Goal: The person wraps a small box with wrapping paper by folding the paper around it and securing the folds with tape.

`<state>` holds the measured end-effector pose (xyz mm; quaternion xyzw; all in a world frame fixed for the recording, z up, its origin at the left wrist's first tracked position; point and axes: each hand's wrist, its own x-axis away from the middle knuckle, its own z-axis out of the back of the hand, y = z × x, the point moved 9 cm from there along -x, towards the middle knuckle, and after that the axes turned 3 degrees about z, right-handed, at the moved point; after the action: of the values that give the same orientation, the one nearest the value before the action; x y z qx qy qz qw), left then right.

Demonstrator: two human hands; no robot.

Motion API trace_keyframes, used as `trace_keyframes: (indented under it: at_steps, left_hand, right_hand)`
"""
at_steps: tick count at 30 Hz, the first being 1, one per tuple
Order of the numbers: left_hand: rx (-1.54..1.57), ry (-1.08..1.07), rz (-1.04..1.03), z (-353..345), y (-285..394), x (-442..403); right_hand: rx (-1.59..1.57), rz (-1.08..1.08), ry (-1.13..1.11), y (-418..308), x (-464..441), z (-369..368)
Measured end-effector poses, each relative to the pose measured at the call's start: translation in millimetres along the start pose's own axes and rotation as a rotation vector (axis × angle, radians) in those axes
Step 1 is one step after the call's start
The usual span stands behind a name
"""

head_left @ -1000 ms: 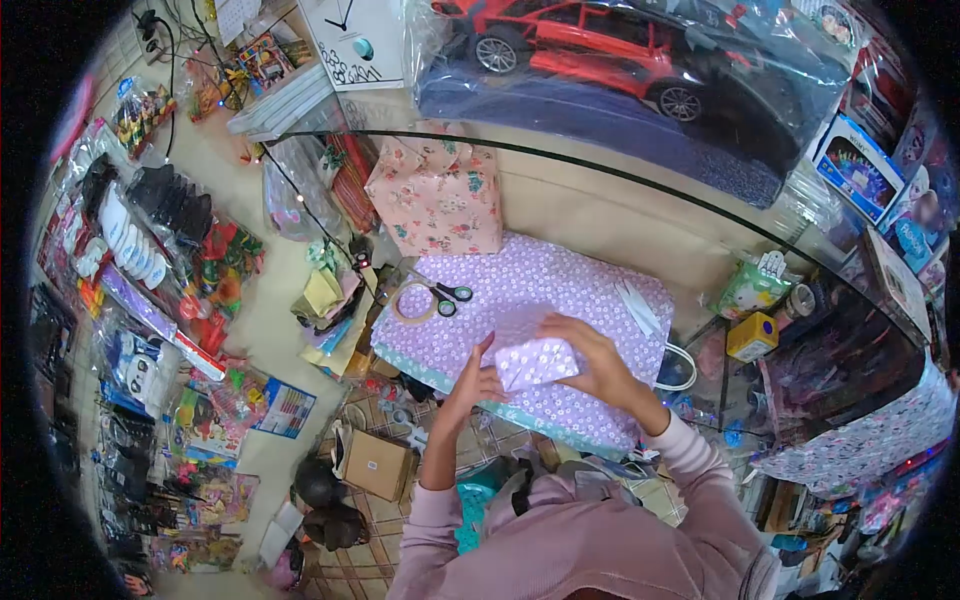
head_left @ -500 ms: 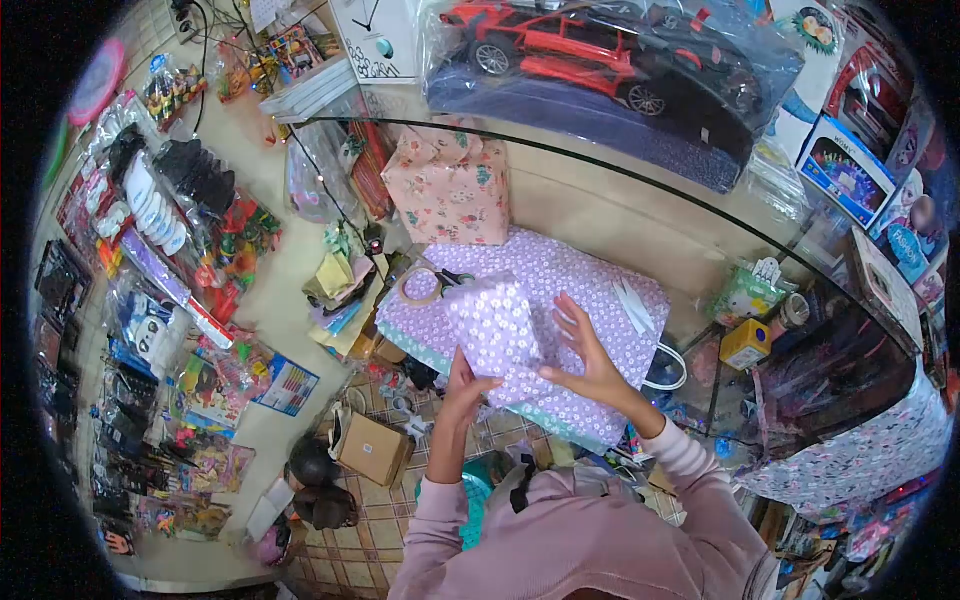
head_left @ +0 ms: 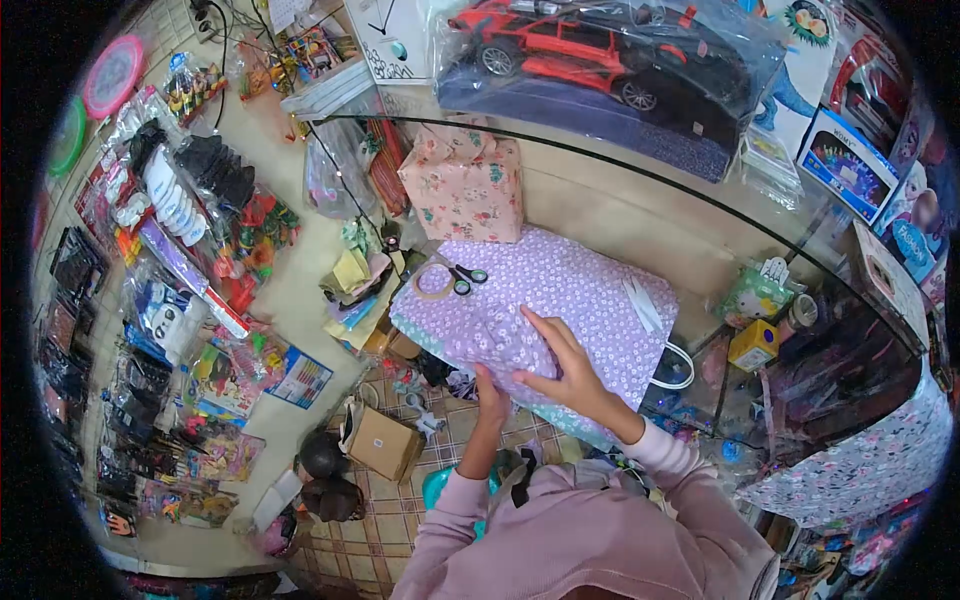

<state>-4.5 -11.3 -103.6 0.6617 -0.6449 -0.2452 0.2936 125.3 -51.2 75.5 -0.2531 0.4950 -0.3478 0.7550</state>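
Observation:
A parcel wrapped in lavender paper with white flowers is in front of me, blending into the matching paper sheet below it. My left hand grips its near edge, thumb on top and the other fingers mostly hidden. Along the parcel's right side lies my right hand, fingers stretched and thumb apart. The lavender flowered sheet covers the work surface. On it rest a tape roll and dark scissors with green-lined handles. White pointed strips lie at the sheet's right.
A pink floral box stands behind the sheet. The glass counter edge curves across, with a bagged red toy car above. At right is a yellow box; a cardboard box sits low at left.
The parcel has tilted and dropped lower against the sheet. My right hand has moved left and down onto its side; the scissors now show more fully.

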Motion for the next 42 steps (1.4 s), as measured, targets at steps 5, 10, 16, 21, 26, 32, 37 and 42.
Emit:
trace_keyframes:
  at_steps: [5, 10, 16, 21, 26, 32, 37, 42]
  left_hand:
    - [-0.322, -0.220, -0.483, -49, 77, -6]
    - [-0.694, -0.330, -0.410, -43, 80, -14]
    - [-0.759, -0.447, -0.254, -41, 57, -28]
    - [-0.720, -0.399, -0.184, -29, 42, -40]
    - [-0.684, -0.351, -0.164, -33, 41, -41]
    - [-0.745, -0.318, -0.156, -32, 46, -34]
    - [-0.785, -0.380, -0.195, -35, 47, -32]
    - [-0.679, -0.462, -0.102, -38, 46, -34]
  right_hand:
    - [0.330, 0.076, -0.122, 2, -17, 12]
    - [0.420, 0.055, -0.317, 39, -14, -1]
    - [0.431, 0.055, -0.395, 62, -20, -16]
    - [0.404, 0.030, -0.398, 80, -19, -19]
    - [0.428, -0.001, -0.309, 77, -24, -17]
    - [0.523, -0.041, -0.273, 78, -24, -23]
    - [0.496, -0.069, -0.324, 83, -23, -25]
    - [0.484, -0.053, -0.322, 80, -22, -24]
